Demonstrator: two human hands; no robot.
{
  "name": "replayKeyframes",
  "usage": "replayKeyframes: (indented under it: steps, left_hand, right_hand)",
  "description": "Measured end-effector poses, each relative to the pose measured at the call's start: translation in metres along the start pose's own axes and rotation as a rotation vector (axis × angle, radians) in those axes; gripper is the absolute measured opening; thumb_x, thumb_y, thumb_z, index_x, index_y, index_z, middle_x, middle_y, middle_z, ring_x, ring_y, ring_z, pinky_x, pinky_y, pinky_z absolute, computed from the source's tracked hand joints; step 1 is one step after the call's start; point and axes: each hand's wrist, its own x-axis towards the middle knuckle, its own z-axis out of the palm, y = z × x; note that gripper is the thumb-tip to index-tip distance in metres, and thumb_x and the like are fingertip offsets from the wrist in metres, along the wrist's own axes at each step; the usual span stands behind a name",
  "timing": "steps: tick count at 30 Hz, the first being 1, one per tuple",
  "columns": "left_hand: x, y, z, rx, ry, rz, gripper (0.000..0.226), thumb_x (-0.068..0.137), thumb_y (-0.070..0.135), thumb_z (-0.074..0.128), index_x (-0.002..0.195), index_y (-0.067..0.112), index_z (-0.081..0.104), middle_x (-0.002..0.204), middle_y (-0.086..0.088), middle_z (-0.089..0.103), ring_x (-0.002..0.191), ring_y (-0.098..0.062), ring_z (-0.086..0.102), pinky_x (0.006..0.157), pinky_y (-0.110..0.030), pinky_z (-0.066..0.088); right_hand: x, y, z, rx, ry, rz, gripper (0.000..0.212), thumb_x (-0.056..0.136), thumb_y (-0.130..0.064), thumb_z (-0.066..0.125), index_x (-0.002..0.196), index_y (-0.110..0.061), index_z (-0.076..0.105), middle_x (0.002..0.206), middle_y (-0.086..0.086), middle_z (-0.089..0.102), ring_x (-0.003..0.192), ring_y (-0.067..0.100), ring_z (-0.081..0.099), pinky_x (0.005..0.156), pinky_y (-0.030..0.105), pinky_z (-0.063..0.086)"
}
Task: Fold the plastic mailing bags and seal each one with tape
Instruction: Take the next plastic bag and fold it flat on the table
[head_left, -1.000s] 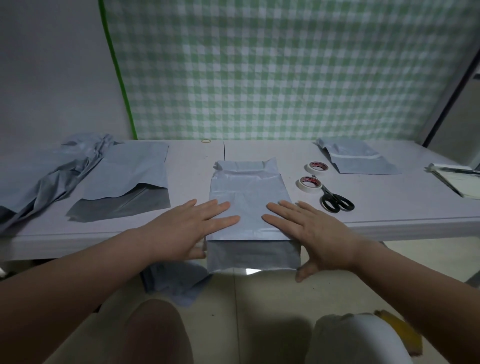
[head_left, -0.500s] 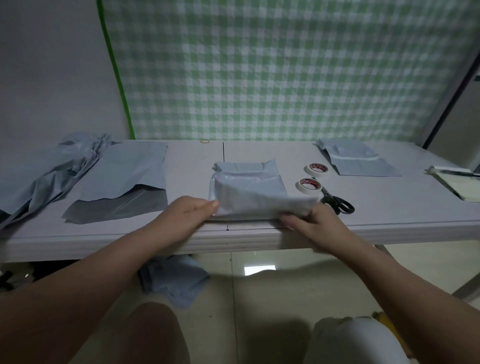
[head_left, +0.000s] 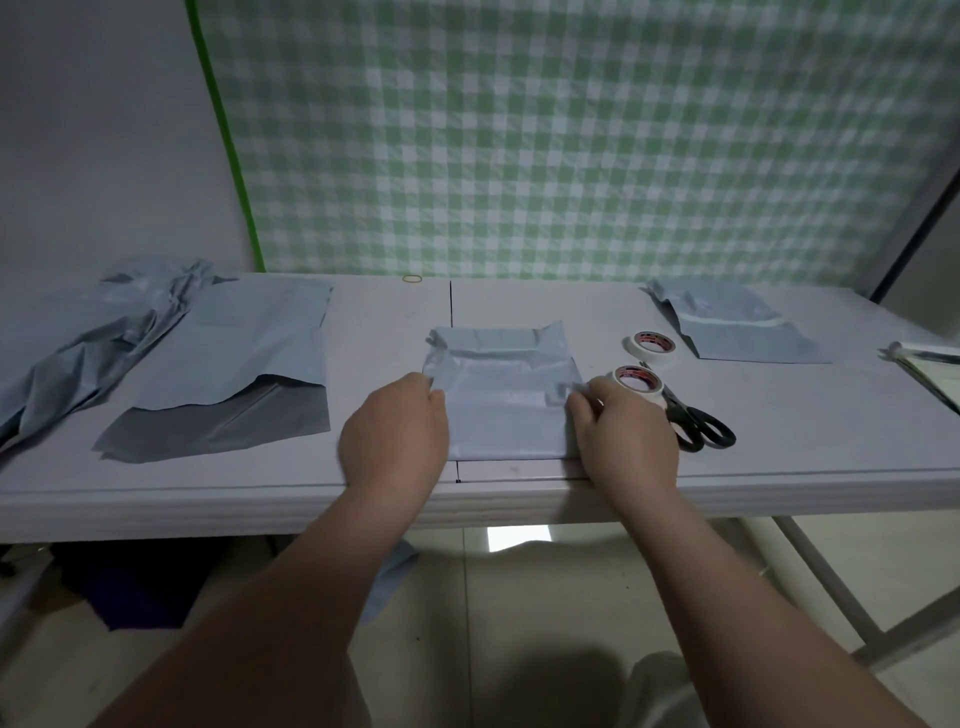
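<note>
A grey plastic mailing bag (head_left: 506, 400) lies folded in half at the table's front middle, its fold along the near edge. My left hand (head_left: 395, 434) pinches the folded-over flap at the bag's left side. My right hand (head_left: 621, 436) pinches the same flap at the right side. Two rolls of white tape (head_left: 638, 379) (head_left: 652, 344) sit just right of the bag, the nearer one touching my right fingers. Black-handled scissors (head_left: 696, 423) lie beside that roll.
A flat unfolded bag (head_left: 234, 369) and a crumpled heap of bags (head_left: 88, 338) lie on the left. A folded bag (head_left: 737, 327) rests at the back right. A notebook (head_left: 930, 364) sits at the far right edge. A rubber band (head_left: 412, 279) lies by the checked cloth.
The bag's lower half, which hung over the table edge under my flat palms, has been lifted and folded up onto the upper half. Both hands now grip the flap's sides.
</note>
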Motion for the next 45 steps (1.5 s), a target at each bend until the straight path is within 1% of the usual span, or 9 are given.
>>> replayKeyframes:
  steps: [5,12,15,18,20,23,27,35,45]
  left_hand:
    - [-0.001,0.002,0.001,0.131,-0.048,0.005,0.019,0.096,0.021,0.042,0.078,0.018,0.036,0.064,0.008,0.035,0.064,-0.016,0.036,0.058,-0.029,0.019]
    - [-0.002,0.001,0.001,0.136,-0.057,-0.04,0.003,0.092,0.018,0.045,0.09,0.018,0.043,0.065,0.009,0.042,0.064,-0.016,0.041,0.071,-0.028,0.019]
    - [-0.003,0.002,-0.001,0.087,0.008,-0.012,0.018,0.089,0.015,0.051,0.105,0.02,0.045,0.09,0.004,0.054,0.084,-0.019,0.051,0.078,-0.032,0.027]
    - [-0.003,0.002,-0.001,0.032,0.018,0.258,0.043,0.085,0.006,0.057,0.12,0.03,0.056,0.116,0.006,0.049,0.107,-0.018,0.044,0.085,-0.029,0.027]
    - [-0.003,0.004,-0.004,-0.018,-0.131,0.495,0.035,0.094,0.014,0.051,0.122,0.031,0.061,0.125,0.009,0.053,0.116,-0.015,0.046,0.09,-0.027,0.027]
    - [-0.007,0.002,-0.007,0.023,-0.383,0.603,0.041,0.103,0.031,0.031,0.143,0.033,0.04,0.152,0.013,0.033,0.139,-0.007,0.028,0.109,-0.024,0.017]
    - [-0.009,0.003,-0.004,0.186,-0.479,0.624,0.048,0.103,0.035,0.017,0.151,0.034,0.013,0.16,0.01,0.008,0.146,-0.009,0.007,0.117,-0.031,0.005]
    - [-0.011,-0.001,0.005,0.223,-0.453,0.584,0.049,0.102,0.041,0.014,0.15,0.041,0.006,0.161,0.007,0.002,0.148,-0.021,0.002,0.119,-0.037,0.003]
    - [-0.013,0.0,0.003,0.234,-0.456,0.547,0.049,0.102,0.042,0.012,0.15,0.041,0.003,0.161,0.002,-0.001,0.148,-0.022,-0.003,0.12,-0.037,0.0]
  right_hand:
    - [0.009,0.002,0.001,-0.04,-0.018,0.0,0.024,0.096,-0.032,0.045,0.101,-0.014,0.06,0.092,0.011,0.067,0.089,0.033,0.058,0.066,0.034,0.038]
    - [0.009,0.001,0.001,-0.062,0.019,0.111,0.022,0.092,-0.028,0.048,0.093,-0.012,0.063,0.091,0.012,0.066,0.082,0.029,0.053,0.063,0.03,0.03]
    - [0.01,-0.001,0.001,-0.091,0.009,0.121,0.021,0.092,-0.028,0.048,0.093,-0.013,0.063,0.092,0.011,0.066,0.086,0.03,0.057,0.064,0.029,0.031]
    - [0.01,-0.004,0.0,-0.116,-0.017,0.127,0.021,0.092,-0.028,0.048,0.095,-0.013,0.064,0.093,0.01,0.066,0.088,0.029,0.058,0.064,0.029,0.033]
    - [0.009,-0.006,-0.002,-0.12,-0.032,0.129,0.022,0.092,-0.028,0.049,0.098,-0.013,0.064,0.096,0.01,0.066,0.092,0.03,0.059,0.066,0.03,0.035]
    - [0.007,-0.009,-0.004,-0.088,-0.034,0.133,0.025,0.091,-0.026,0.051,0.112,-0.015,0.059,0.103,0.01,0.066,0.097,0.03,0.058,0.069,0.031,0.035]
    - [0.004,-0.013,-0.006,-0.022,-0.007,0.048,0.049,0.088,-0.017,0.049,0.136,-0.025,0.041,0.105,0.007,0.065,0.097,0.032,0.059,0.07,0.032,0.038]
    - [0.007,-0.003,0.006,-0.031,-0.032,-0.123,0.023,0.094,-0.014,0.05,0.1,-0.008,0.071,0.097,0.012,0.067,0.09,0.029,0.057,0.07,0.033,0.038]
    - [0.008,-0.004,0.008,-0.122,-0.059,-0.071,0.032,0.097,-0.019,0.04,0.113,-0.025,0.067,0.108,0.003,0.066,0.098,0.026,0.057,0.066,0.028,0.03]
